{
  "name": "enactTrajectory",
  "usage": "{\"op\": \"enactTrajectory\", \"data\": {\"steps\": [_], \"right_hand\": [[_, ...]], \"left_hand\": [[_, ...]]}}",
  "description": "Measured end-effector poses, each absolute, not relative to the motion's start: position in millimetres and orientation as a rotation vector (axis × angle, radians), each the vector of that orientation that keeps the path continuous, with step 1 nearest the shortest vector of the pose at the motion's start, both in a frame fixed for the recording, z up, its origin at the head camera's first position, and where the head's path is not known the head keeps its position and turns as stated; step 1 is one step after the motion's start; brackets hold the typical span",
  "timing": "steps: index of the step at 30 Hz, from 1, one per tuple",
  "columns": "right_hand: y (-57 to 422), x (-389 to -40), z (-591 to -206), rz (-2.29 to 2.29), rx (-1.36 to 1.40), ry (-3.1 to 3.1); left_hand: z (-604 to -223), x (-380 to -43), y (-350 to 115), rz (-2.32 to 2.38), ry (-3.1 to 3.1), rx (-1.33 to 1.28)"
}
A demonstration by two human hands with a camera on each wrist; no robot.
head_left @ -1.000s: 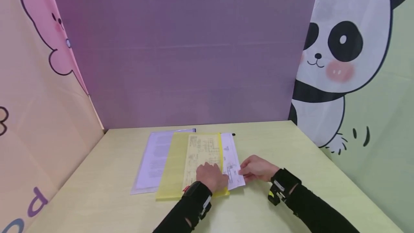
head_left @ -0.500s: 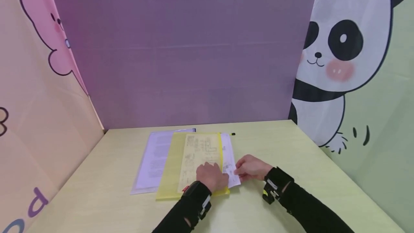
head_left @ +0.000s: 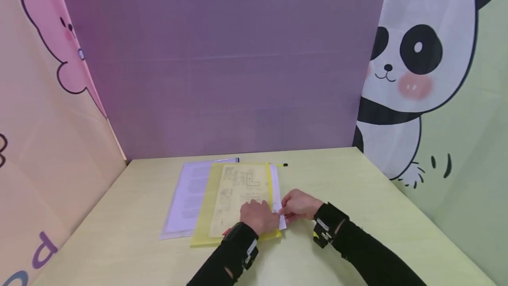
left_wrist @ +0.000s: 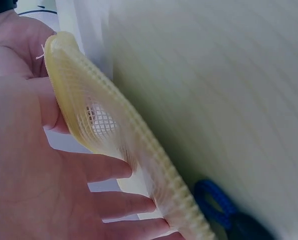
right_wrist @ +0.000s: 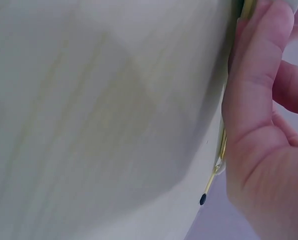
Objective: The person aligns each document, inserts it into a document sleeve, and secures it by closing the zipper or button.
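A yellow mesh zip pouch lies flat on the table. Drawing-covered paper shows through its cover, and a narrow white strip of the paper sticks out along the right side. My left hand grips the pouch near its lower right edge. In the left wrist view the thumb is behind the raised mesh edge, with the fingertips against the mesh. At the protruding strip, my right hand pinches the paper's lower right edge. The pinched part is mostly hidden by the fingers.
A lavender clear folder with printed pages lies partly under the pouch's left side. A dark-tipped zip end juts from the pouch's far right corner. The pale wooden table meets a purple backdrop.
My right hand has moved left with the paper, so the strip outside the pouch is narrower and the sheet lies further left inside. My left hand has stayed in place.
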State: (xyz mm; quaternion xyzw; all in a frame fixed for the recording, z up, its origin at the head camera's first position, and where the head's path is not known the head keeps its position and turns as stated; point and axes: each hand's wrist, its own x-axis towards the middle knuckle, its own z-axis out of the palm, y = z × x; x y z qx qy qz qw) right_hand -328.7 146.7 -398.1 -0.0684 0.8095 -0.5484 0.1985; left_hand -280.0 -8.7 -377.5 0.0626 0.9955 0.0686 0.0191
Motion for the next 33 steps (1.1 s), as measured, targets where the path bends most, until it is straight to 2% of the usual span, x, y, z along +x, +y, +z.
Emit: {"op": "enactTrajectory", "data": {"steps": [9, 22, 33], "right_hand": [[141, -330, -401, -1.511, -0.238, 2.247], [158, -335, -395, -1.408, -0.255, 2.289], [143, -335, -393, -1.403, -0.307, 2.299]], "left_hand": [[-378, -278, -11, 0.249, 3.095, 0.199], [-375, -274, -6, 0.304, 3.062, 0.203], [-374, -275, -11, 0.262, 3.043, 0.257]]}}
